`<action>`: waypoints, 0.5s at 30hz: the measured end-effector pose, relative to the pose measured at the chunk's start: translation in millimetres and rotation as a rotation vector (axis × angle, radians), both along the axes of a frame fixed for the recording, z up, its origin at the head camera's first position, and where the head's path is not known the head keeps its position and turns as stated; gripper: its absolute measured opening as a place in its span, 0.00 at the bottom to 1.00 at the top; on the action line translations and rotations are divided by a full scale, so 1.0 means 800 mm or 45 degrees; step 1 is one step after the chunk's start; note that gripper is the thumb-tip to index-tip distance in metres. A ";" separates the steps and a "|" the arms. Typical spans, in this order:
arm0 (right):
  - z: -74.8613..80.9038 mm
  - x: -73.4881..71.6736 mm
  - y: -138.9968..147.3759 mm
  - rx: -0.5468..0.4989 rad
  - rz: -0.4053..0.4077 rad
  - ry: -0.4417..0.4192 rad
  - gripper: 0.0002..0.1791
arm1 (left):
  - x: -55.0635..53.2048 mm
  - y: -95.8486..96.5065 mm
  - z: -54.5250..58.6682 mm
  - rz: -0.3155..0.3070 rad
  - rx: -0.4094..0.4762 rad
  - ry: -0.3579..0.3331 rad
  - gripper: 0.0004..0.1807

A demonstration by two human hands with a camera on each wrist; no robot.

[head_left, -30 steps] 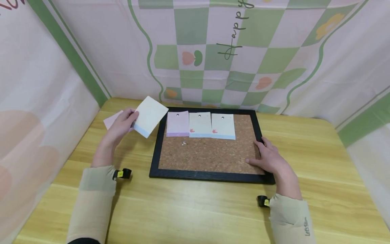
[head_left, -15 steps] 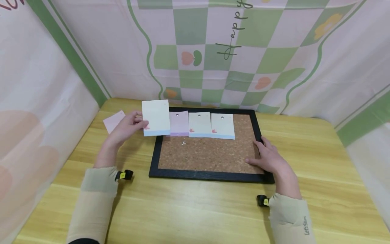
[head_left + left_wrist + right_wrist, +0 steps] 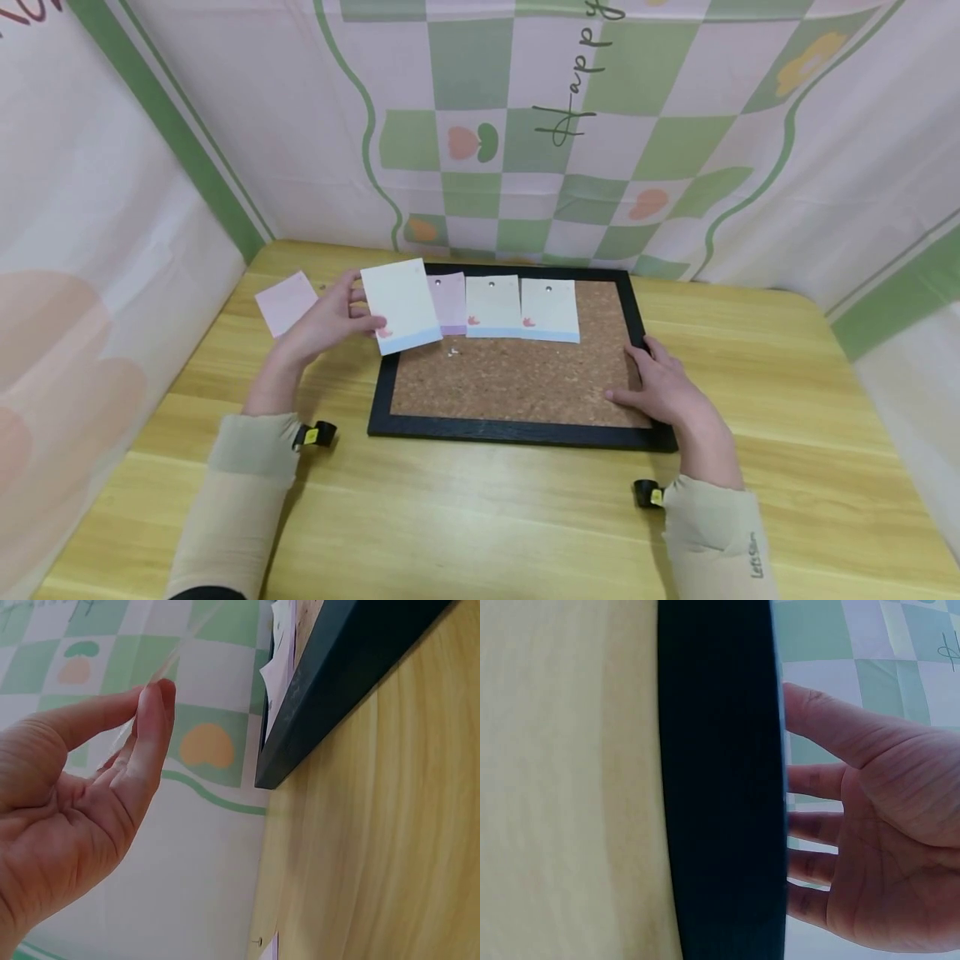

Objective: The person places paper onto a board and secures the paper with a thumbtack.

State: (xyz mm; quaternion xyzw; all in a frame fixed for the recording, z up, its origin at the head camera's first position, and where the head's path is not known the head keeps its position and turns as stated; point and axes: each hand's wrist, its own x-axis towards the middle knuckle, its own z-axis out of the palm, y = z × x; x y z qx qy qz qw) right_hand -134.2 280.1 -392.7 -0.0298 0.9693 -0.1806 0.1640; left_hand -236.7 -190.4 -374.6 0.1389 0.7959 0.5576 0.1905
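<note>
Between thumb and fingers, my left hand (image 3: 330, 318) pinches a white note sheet (image 3: 401, 304) with a blue bottom strip and a small red print. The sheet is held over the left end of the corkboard (image 3: 510, 383), partly covering a pinned purple note (image 3: 452, 304). In the left wrist view the sheet (image 3: 169, 664) shows nearly edge-on in the left hand (image 3: 90, 772). My right hand (image 3: 663, 383) rests on the board's right side, thumb on the cork, fingers at the black frame (image 3: 517, 431). In the right wrist view its fingers look fairly straight.
Two white notes, one in the middle (image 3: 492, 308) and one at right (image 3: 550, 312), are pinned beside the purple one. A pink note (image 3: 287, 302) lies on the wooden table (image 3: 480, 517) at left, a small pin (image 3: 322, 287) near it. A patterned cloth (image 3: 540, 125) hangs behind.
My left hand has turned the note sheet so its printed side faces up and carried it right, over the board's left end. The right hand stays in place.
</note>
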 end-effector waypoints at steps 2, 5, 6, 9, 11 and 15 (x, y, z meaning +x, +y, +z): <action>0.000 0.000 0.000 0.003 -0.001 -0.001 0.51 | 0.000 0.003 -0.001 -0.033 -0.007 0.006 0.50; -0.001 0.001 0.000 0.004 -0.001 0.004 0.51 | 0.001 0.006 -0.002 -0.072 -0.001 0.017 0.53; -0.001 0.002 0.000 0.006 -0.001 0.005 0.51 | 0.001 0.007 -0.002 -0.082 0.003 0.018 0.52; -0.001 0.002 -0.001 0.005 0.000 0.014 0.50 | 0.002 0.009 -0.003 -0.097 0.003 0.026 0.46; -0.001 0.002 -0.001 0.006 0.001 0.015 0.51 | 0.003 0.010 -0.004 -0.095 -0.010 0.033 0.39; -0.001 0.001 -0.001 0.005 -0.001 0.015 0.50 | 0.004 0.014 -0.006 -0.089 -0.069 0.055 0.30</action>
